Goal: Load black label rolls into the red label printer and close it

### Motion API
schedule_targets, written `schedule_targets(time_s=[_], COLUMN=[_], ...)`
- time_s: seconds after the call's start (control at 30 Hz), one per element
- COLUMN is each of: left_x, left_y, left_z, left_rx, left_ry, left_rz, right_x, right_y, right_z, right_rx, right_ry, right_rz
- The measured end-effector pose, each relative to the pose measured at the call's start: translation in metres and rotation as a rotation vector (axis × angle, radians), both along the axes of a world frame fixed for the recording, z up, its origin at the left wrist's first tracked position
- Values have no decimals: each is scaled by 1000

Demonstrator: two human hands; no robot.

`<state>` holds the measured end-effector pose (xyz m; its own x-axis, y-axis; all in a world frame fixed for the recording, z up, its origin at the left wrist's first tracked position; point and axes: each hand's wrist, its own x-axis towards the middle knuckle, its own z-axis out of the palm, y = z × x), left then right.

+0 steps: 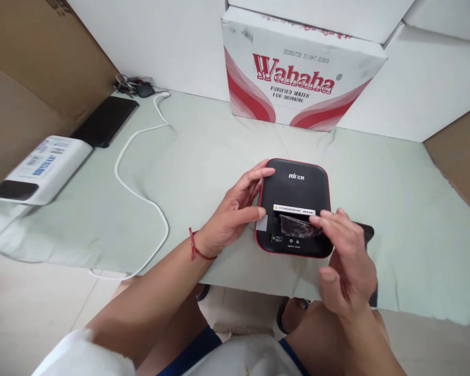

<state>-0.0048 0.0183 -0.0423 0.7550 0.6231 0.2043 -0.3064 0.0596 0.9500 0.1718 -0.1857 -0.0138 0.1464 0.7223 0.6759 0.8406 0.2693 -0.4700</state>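
Observation:
A flat black device [297,190] with rounded corners and a red rim lies on the cloth-covered table, marked FEIE. Its kind does not show clearly. Across its lower part is a recess with a shiny clear film [295,226], a white warning strip [293,210] just above it. My left hand [241,203] grips the device's left side, thumb near a pale sticker [262,223] and fingers along the upper edge. My right hand [347,256] is over the lower right corner, fingers stretched and thumb apart, fingertips at the film's right end. Its palm side is partly hidden.
A Wahaha water carton [293,73] stands at the back. On the left lie a white box-shaped device [47,167], a black slab [107,120], keys [131,84] and a white cable [119,156]. A dark flat object [366,232] is partly hidden behind my right hand.

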Motion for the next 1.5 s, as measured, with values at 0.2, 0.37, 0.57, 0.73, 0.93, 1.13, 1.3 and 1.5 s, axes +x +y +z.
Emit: schedule_targets(time_s=[0.2,0.37,0.57,0.73,0.93,1.13,1.3,1.5], left_x=[0,2,3,4,3,1,1,5], left_y=[-2,-8,-7,-12,-15,-19,-22,-25], left_z=[2,7,4,6,11,16,13,8], left_rx=[-162,-298,-328,-332,-311,-309,-309,-257], left_ry=[-84,-5,-2,-13,-12,-22,-59,-124], left_rz=[-99,-90,-71,-44,-32,-40,-42,-39], right_x=[-10,-11,-6,-3,-6,-11,-17,-22], right_y=[-5,-6,-2,5,12,11,9,12], right_z=[9,10,15,29,44,54,57,63], right_rx=[39,36,41,34,3,-81,-123,-131], right_ry=[-133,-145,-165,-181,-209,-248,-274,-266], right_rz=[61,50,77,121,106,60,4,-2])
